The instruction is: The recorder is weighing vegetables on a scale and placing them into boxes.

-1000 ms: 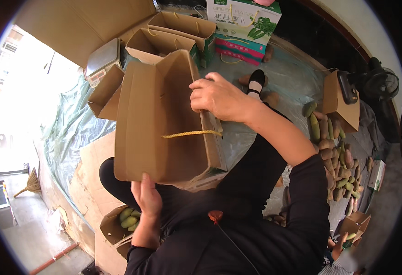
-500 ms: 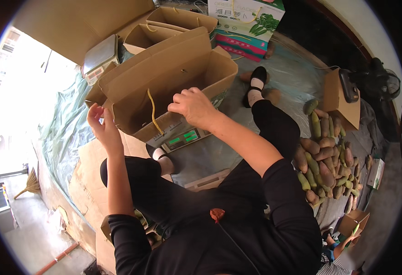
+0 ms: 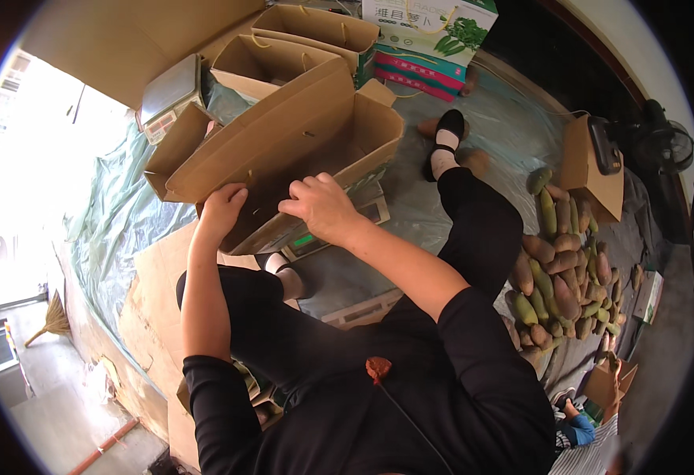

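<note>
In front of me an open brown cardboard carton [image 3: 347,150] stands tilted, its long flap raised. My left hand [image 3: 224,207] is at the carton's left end, fingers closed against the inside of the flap, just below a short bit of yellow cord [image 3: 249,176]. Over the near wall is my right hand [image 3: 319,204], thumb and fingers pinched together. What either hand pinches is too small or hidden to make out. Under the carton, partly covered, sits a scale with a lit green display [image 3: 305,239].
More open cartons [image 3: 315,25] with cord handles stand behind, beside a second scale [image 3: 171,87]. A printed white box [image 3: 430,30] rests on pink and teal boxes [image 3: 418,75]. To the right lies a pile of green and brownish radishes [image 3: 564,277], near a fan [image 3: 663,146]. Another person [image 3: 580,427] shows lower right.
My left hand has moved right, from outside the carton's end onto the flap. The right hand has lowered slightly. The carton's near side has tipped; the long yellow cord no longer shows.
</note>
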A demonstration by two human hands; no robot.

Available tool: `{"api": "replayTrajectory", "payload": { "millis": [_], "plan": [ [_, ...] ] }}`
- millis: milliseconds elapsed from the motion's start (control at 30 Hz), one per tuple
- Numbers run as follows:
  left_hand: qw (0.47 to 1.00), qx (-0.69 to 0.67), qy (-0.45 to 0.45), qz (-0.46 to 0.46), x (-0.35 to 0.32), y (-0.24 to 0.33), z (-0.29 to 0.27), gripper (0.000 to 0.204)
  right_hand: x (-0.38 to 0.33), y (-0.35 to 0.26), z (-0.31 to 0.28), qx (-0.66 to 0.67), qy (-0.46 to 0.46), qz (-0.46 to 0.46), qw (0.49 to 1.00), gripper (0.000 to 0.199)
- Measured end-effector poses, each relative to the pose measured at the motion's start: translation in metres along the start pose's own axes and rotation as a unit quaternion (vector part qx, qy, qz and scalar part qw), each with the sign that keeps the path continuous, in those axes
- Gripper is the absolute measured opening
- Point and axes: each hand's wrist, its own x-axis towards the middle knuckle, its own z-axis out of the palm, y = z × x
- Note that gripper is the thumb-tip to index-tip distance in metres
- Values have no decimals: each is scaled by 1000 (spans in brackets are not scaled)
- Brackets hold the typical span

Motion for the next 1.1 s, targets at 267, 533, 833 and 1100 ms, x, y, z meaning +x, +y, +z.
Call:
{"api": "replayTrajectory", "payload": {
  "millis": [267, 533, 833, 1100],
  "plan": [
    [984, -76, -154, 57, -36, 44, 12, 52, 2, 1, 2, -38, 64, 10, 997, 15],
    [979, 157, -53, 115, -38, 70, 47, 41, -7, 9, -24, -65, 32, 83, 994, 11],
    [949, 205, 76, 227, -31, 76, 59, 79, -137, 110, -201, 90, 215, 319, 919, 22],
    [964, 74, 195, 166, -11, 56, 58, 78, -413, 151, -127, -75, 36, 604, 793, 18]
  ]
}}
